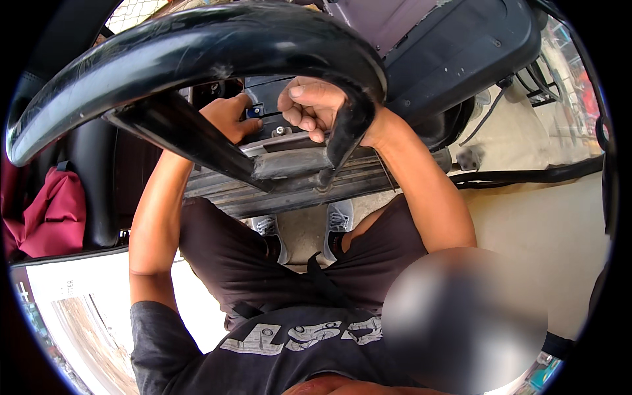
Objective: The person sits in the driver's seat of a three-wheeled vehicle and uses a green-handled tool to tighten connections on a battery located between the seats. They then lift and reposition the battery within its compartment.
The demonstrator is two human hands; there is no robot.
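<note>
A thick black curved bar (217, 49) with a slanting strut arches over both of my hands. Under it, my left hand (230, 118) is bent around a small blue part (255, 112) set in a dark recess, thumb and forefinger at its edges. To the right, my right hand (313, 108) is turned palm side up, its fingers curled inward and its thumb laid across above them. The curled fingers hide whatever may be in them. The bar's right end crosses in front of my right wrist. Between the hands sits a small metal bolt (281, 131).
A ribbed dark step (230, 197) runs above my shoes. A large black panel (461, 52) slants across the upper right, with a cable (484, 118) hanging by it. Dark red cloth (56, 214) lies at the left. A blurred round patch covers the lower right.
</note>
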